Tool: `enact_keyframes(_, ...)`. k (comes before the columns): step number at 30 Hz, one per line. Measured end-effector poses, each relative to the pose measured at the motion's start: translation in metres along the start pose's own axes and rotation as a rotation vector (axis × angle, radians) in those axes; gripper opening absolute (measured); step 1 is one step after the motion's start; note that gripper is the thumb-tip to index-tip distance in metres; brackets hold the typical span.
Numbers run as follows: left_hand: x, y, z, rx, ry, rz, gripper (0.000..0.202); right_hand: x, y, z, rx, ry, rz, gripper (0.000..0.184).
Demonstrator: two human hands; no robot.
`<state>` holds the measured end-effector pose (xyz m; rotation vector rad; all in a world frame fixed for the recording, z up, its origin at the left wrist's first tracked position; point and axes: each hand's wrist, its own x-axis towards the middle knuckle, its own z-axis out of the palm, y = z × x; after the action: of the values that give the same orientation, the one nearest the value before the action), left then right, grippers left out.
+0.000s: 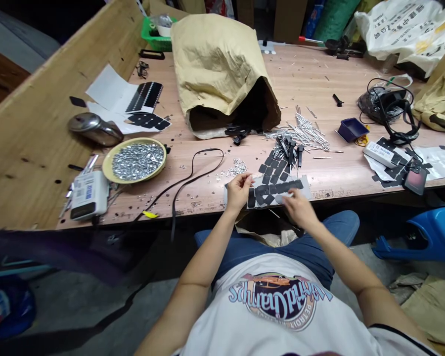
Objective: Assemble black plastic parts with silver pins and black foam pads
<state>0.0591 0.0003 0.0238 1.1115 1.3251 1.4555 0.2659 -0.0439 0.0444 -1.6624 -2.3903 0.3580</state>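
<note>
My left hand (pixel 239 192) is above the table's front edge, thumb and fingertips pressed together on something too small to make out. Beneath and beside it lies a pale backing sheet (pixel 306 187) with black square pads (pixel 282 188) in rows. Over the sheet's right part, my right hand (pixel 299 208) is slightly blurred, its fingers closed around a small whitish piece I cannot identify. More loose black pads (pixel 273 167) lie just behind the sheet. Black-headed parts with metal rods (pixel 291 151) rest there, beside a pile of thin metal rods (pixel 304 129).
A large brown paper sack (pixel 218 64) lies with its mouth towards me, black parts spilling out. To the left are a yellow bowl (pixel 107 165) of small metal pieces, a white box (pixel 89 195) and a black strap (pixel 185 180). A dark blue tray (pixel 352 130) stands right.
</note>
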Motion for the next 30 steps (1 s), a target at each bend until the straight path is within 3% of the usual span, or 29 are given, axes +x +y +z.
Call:
enact_keyframes(3,0.012,-0.006,-0.008,0.128,0.047,0.020,0.015,0.051,0.049,-0.029,-0.216,0.054,-0.015,0.032)
enact_keyframes(7,0.036,-0.013,-0.011,0.433,0.056,0.062,0.004,0.104,0.097,-0.049,-0.169,-0.098,-0.303,0.024)
enact_keyframes(11,0.062,-0.019,-0.004,0.629,0.012,0.096,0.011,0.120,0.112,-0.047,-0.049,-0.189,-0.433,0.025)
enact_keyframes(15,0.078,-0.027,0.007,0.628,0.032,0.098,0.022,0.122,0.115,-0.048,0.005,-0.190,-0.454,0.025)
enact_keyframes(19,0.082,-0.029,0.012,0.559,0.070,0.067,0.032,0.116,0.108,-0.054,-0.061,-0.204,-0.450,0.024)
enact_keyframes(23,0.077,-0.021,0.013,0.440,0.118,0.022,0.028,0.099,0.075,-0.052,-0.023,-0.065,-0.437,0.024)
enact_keyframes(27,0.061,-0.011,0.016,0.066,0.067,-0.153,0.014,0.082,0.023,-0.033,0.132,0.114,-0.267,0.025)
enact_keyframes(30,0.045,-0.005,0.019,-0.269,-0.031,-0.279,0.017,0.076,-0.009,-0.018,0.294,0.154,-0.156,0.026)
